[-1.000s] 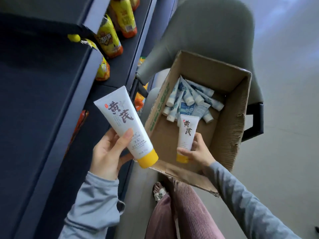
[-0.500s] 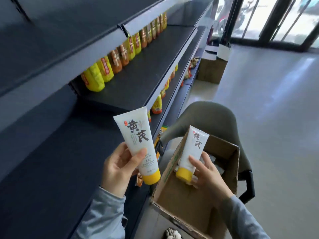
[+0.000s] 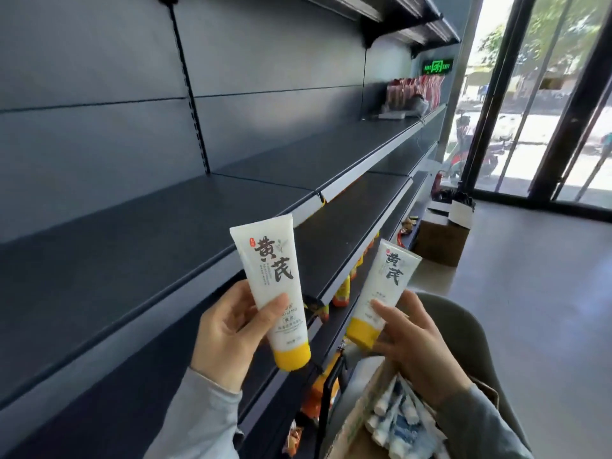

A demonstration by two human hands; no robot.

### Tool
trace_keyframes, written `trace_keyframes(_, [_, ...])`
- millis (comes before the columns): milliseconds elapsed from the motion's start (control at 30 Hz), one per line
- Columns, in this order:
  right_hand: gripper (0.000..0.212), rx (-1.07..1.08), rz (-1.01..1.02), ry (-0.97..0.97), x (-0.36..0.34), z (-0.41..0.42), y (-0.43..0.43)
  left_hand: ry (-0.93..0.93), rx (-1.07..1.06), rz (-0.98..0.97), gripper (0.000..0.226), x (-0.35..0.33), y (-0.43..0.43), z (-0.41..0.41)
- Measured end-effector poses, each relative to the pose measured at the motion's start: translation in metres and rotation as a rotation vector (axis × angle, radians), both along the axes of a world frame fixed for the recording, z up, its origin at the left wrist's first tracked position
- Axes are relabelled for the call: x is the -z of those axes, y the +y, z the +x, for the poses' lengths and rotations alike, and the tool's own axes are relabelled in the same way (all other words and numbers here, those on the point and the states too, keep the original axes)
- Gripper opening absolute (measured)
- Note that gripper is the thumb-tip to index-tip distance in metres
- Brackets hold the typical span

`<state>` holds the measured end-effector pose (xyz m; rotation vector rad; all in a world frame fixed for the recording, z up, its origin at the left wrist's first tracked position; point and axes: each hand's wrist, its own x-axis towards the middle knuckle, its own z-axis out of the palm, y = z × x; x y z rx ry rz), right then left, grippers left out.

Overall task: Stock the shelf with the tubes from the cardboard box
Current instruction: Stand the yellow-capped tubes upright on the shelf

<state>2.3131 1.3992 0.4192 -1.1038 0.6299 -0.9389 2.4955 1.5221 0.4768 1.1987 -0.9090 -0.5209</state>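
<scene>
Cardboard box [image 3: 356, 422] lowest in view, on a grey chair [image 3: 463, 329] beside the shelving, small blue-white tubes [image 3: 402, 422] lying inside. It sits close, likely to keep each refill a short reach. Left hand [image 3: 228, 329] grips one white tube [image 3: 270, 286] round its lower body, thumb across the front, yellow cap down, label facing out. Right hand [image 3: 417, 342] pinches a second white tube [image 3: 381, 289] just above its cap, same way up. Both are raised level with the bare dark shelf [image 3: 116, 270], not yet on it; caps down probably so they stand on them. Lower shelves carry orange bottles [image 3: 341, 291]; red packets [image 3: 414, 91] far along.
</scene>
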Motion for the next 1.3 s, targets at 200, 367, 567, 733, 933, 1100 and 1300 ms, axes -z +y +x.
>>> trace_keyframes(200, [0.045,-0.035,-0.089,-0.036,-0.029,0.032,0.008,0.008,-0.183,-0.072,0.024,-0.022,0.045,0.024])
trace_keyframes(367, [0.043,-0.129,-0.117,-0.073,-0.041,0.073,0.009,-0.006,-0.396,-0.117,0.014,-0.034,0.088,0.045])
trace_keyframes(567, [0.040,-0.351,-0.158,-0.134,-0.066,0.126,0.010,0.011,-0.716,-0.195,0.014,-0.042,0.140,0.053])
trace_keyframes(733, [0.047,-0.579,-0.196,-0.204,-0.091,0.174,0.035,-0.015,-0.957,-0.214,0.021,-0.045,0.194,0.034])
trace_keyframes(933, [0.049,-0.849,-0.234,-0.236,-0.093,0.214,0.104,0.025,-1.181,-0.192,0.050,-0.038,0.258,0.008])
trace_keyframes(1100, [0.041,-0.951,-0.309,-0.239,-0.094,0.231,0.156,0.111,-1.261,-0.237,0.031,-0.025,0.291,0.005])
trace_keyframes(1300, [0.044,-0.968,-0.526,-0.188,-0.106,0.261,0.210,0.146,-1.198,-0.295,0.043,-0.030,0.317,0.020])
